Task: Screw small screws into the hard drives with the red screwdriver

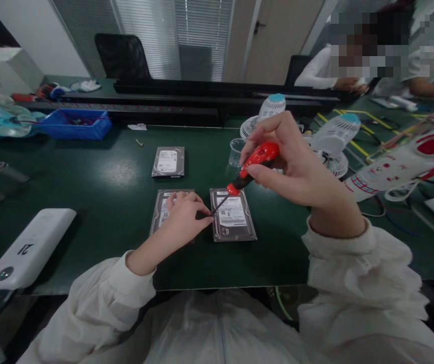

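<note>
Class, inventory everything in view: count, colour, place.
Hard disk drives: three, silver, mid-table
Screwdriver: one, red and black, in right grip
Cup: one, clear, beyond screwdriver
Tray: one, blue, far left
Handheld fans: two, white and blue, right
Bottle: one, white and red, right
Probable power bank: one, white, left
Table: one, green, foreground
Long bars: several, black, table's far side
Blurred clutter: uncountable, mixed, table edges
Chairs: two, black, background
Door: one, beige, background
Co-workers: two, white clothes, far right
Sleeves: two, off-white, foreground
Left grip: one, bare, at screwdriver's tip
Right grip: one, bare, holding screwdriver
</note>
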Available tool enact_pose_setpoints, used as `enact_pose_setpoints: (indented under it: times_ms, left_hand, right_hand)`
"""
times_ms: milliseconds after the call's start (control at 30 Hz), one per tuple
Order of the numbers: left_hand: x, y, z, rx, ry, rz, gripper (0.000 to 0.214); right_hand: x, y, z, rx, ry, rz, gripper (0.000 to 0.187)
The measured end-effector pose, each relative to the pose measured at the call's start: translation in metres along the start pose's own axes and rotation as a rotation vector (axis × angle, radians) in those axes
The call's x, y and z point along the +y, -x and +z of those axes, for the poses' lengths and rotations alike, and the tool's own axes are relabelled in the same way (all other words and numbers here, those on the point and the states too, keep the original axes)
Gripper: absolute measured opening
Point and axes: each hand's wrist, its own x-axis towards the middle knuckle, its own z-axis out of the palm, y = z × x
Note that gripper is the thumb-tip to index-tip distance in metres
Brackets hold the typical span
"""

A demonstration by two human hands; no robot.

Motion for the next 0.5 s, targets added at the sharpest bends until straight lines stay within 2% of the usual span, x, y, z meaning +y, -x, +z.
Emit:
enact_pose_setpoints:
  times_ms: [100,167,367,433,500]
  left_hand:
    - [0.000,0.001,-0.001,-0.008,-0.004,0.004,0.012]
    - [0.000,0.000,-0.002,-0.012,-0.005,0.009,0.012]
    - [-0.004,0.000,-0.002,-0.015,-0.007,0.019,0.013]
    - [-0.005,0.000,-0.002,-0.017,-0.009,0.026,0.015]
    - [-0.005,0.000,-0.002,-0.019,-0.011,0.029,0.016]
  right_hand:
    - [0.002,0.000,0.003,0.080,0.202,0.014,0.034]
    - [0.002,-0.001,0.000,0.064,0.283,-0.001,0.032]
    - [-0.002,0.002,-0.009,-0.068,0.054,-0.043,0.034]
    - [-0.003,0.003,-0.007,-0.057,0.062,-0.006,0.033]
    - [-0.003,0.003,-0.003,0.001,0.171,0.035,0.030]
